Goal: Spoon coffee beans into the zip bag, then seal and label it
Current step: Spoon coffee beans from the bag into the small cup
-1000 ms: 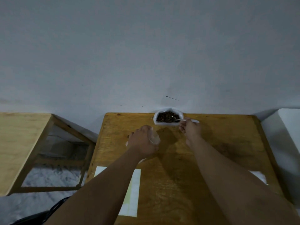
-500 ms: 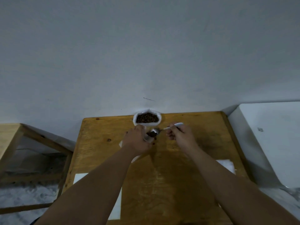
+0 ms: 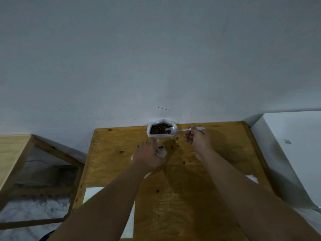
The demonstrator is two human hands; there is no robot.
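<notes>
A white open bag of coffee beans (image 3: 161, 129) stands at the far edge of the wooden table (image 3: 217, 153). My right hand (image 3: 197, 140) pinches the handle of a white plastic spoon (image 3: 180, 130), whose bowl rests at the right rim of the bean bag. My left hand (image 3: 149, 155) grips a small clear zip bag (image 3: 160, 151) by its mouth, a few beans visible inside it. Loose beans (image 3: 174, 145) lie scattered on the table between the two bags.
A white label sheet (image 3: 93, 193) lies at the table's near left and another white paper (image 3: 252, 178) at its right edge. A second wooden table (image 3: 12, 153) stands to the left and a white block (image 3: 291, 146) to the right. The grey wall is just behind.
The spoon has gone from over the zip bag's mouth back to the bean bag. Loose beans now lie on the table. My left hand kept holding the zip bag.
</notes>
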